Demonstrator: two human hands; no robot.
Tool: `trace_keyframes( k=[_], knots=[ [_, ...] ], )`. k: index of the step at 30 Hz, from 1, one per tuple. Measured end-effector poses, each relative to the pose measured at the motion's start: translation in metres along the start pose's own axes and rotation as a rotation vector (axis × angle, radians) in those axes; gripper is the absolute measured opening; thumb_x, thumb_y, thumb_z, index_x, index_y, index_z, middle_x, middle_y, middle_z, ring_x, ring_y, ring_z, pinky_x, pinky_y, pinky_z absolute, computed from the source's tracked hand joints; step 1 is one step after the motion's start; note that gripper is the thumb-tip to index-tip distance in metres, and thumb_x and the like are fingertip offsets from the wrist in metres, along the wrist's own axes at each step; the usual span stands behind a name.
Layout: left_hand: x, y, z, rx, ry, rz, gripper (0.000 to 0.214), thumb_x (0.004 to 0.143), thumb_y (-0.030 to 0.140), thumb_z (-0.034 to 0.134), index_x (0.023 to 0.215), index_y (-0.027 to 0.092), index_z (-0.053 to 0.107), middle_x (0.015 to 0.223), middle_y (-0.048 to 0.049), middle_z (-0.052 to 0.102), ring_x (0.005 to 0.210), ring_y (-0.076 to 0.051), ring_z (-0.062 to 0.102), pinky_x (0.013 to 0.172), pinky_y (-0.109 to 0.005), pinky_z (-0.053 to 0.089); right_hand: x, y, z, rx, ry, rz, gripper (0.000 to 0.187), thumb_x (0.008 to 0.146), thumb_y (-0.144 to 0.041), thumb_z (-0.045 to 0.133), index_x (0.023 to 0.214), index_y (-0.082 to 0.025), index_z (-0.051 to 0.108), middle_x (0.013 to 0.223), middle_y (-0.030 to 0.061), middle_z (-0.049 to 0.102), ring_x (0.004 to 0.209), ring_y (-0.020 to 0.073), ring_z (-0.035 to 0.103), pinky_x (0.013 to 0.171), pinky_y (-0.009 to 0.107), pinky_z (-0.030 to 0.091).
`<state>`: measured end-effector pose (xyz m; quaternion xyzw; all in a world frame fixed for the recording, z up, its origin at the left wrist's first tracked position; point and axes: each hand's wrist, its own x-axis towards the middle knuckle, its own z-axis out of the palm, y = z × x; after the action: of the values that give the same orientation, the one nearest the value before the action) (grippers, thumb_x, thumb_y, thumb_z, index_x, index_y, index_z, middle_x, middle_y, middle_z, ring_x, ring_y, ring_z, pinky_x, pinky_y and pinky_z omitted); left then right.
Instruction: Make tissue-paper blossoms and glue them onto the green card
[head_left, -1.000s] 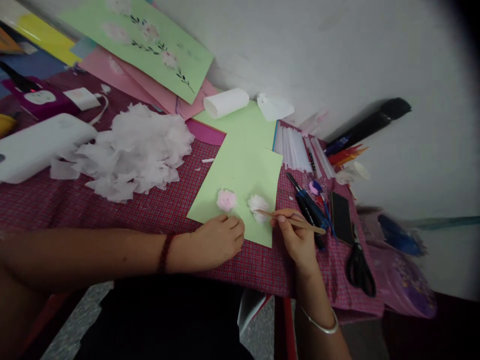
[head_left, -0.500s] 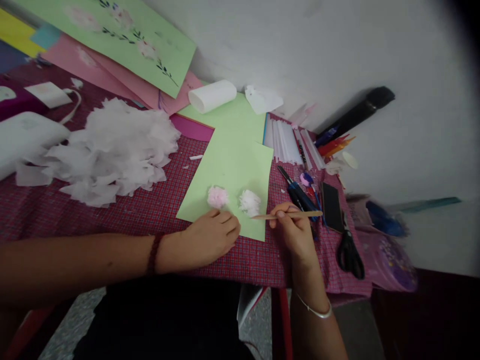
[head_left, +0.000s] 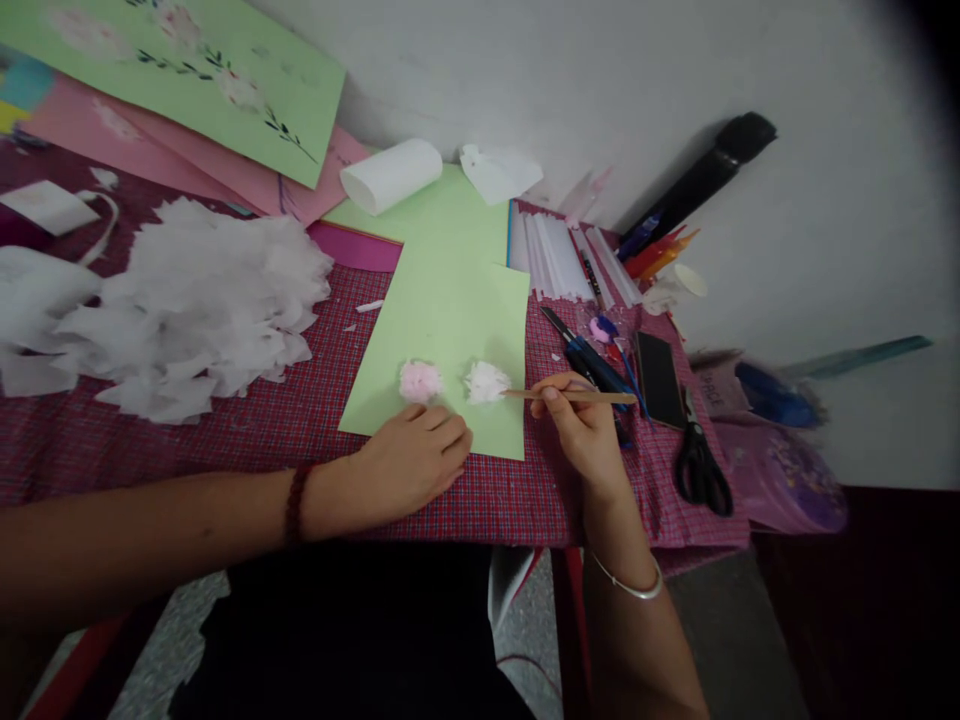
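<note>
A light green paper sheet (head_left: 450, 320) lies on the red checked tablecloth (head_left: 225, 430). On it sit a pink tissue puff (head_left: 419, 380) and a white tissue puff (head_left: 486, 382). My left hand (head_left: 416, 458) rests on the sheet's near edge, fingers curled loosely, just below the pink puff. My right hand (head_left: 583, 428) pinches a thin wooden stick (head_left: 577, 397), whose tip touches the right side of the white puff.
A heap of white tissue pieces (head_left: 195, 300) lies at left. Green and pink sheets (head_left: 187, 70) lean on the wall. A white roll (head_left: 390, 175), white strips (head_left: 555, 260), pens (head_left: 592, 355), black scissors (head_left: 701, 465) and a black tube (head_left: 701, 175) crowd the right.
The view has shifted, so everything sits further left and higher. The stick now lies nearly level with its tip against the white puff. My left hand has kept its place.
</note>
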<state>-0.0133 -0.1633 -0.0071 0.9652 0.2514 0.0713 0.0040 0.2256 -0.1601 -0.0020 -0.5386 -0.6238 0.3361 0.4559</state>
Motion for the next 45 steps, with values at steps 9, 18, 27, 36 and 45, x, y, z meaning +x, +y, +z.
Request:
trace_keyframes(
  k=[9,18,27,36,45],
  knots=[
    [0.000,-0.004,0.002,-0.049,-0.006,-0.013,0.028,0.095,0.035,0.043,0.108,0.015,0.058,0.103,-0.0070,0.061,0.093,-0.021,0.050,0.083,-0.035,0.037,0.000,0.003,-0.004,0.105,0.153,0.044,0.020,0.089,-0.030,0.052,0.072,-0.021,0.058,0.058,-0.0027,0.051,0.052,0.0115,0.049,0.053,0.027,0.040],
    [0.022,-0.006,-0.014,0.000,-0.082,-0.017,0.032,0.093,0.032,0.045,0.119,0.016,0.054,0.100,-0.0089,0.063,0.083,-0.019,0.057,0.072,-0.033,0.041,0.000,0.002,-0.006,0.058,0.050,0.029,0.021,0.088,-0.027,0.051,0.069,-0.020,0.058,0.060,-0.0016,0.053,0.055,0.0116,0.051,0.056,0.029,0.041],
    [0.041,-0.023,-0.010,-0.118,-0.088,-0.108,0.033,0.095,0.030,0.040,0.125,0.022,0.052,0.087,-0.0038,0.065,0.072,-0.016,0.060,0.060,-0.028,0.038,-0.004,-0.003,-0.006,0.094,0.059,0.029,0.020,0.088,-0.028,0.053,0.071,-0.020,0.058,0.060,-0.0017,0.055,0.056,0.0120,0.053,0.057,0.028,0.043],
    [0.036,-0.025,-0.008,-0.181,-0.076,-0.117,0.029,0.095,0.028,0.039,0.114,0.021,0.060,0.089,-0.0043,0.065,0.077,-0.016,0.060,0.065,-0.029,0.040,-0.018,0.000,-0.002,0.177,0.238,0.039,0.015,0.088,-0.027,0.055,0.076,-0.020,0.060,0.060,-0.0028,0.059,0.053,0.0104,0.055,0.054,0.025,0.045],
    [0.036,-0.023,-0.007,-0.190,-0.084,-0.134,0.024,0.094,0.026,0.040,0.102,0.019,0.061,0.086,-0.0045,0.064,0.075,-0.016,0.057,0.066,-0.029,0.039,-0.016,0.004,0.005,0.154,0.123,0.048,0.014,0.088,-0.027,0.054,0.078,-0.019,0.059,0.062,-0.0022,0.058,0.056,0.0109,0.056,0.055,0.025,0.046]
  ],
)
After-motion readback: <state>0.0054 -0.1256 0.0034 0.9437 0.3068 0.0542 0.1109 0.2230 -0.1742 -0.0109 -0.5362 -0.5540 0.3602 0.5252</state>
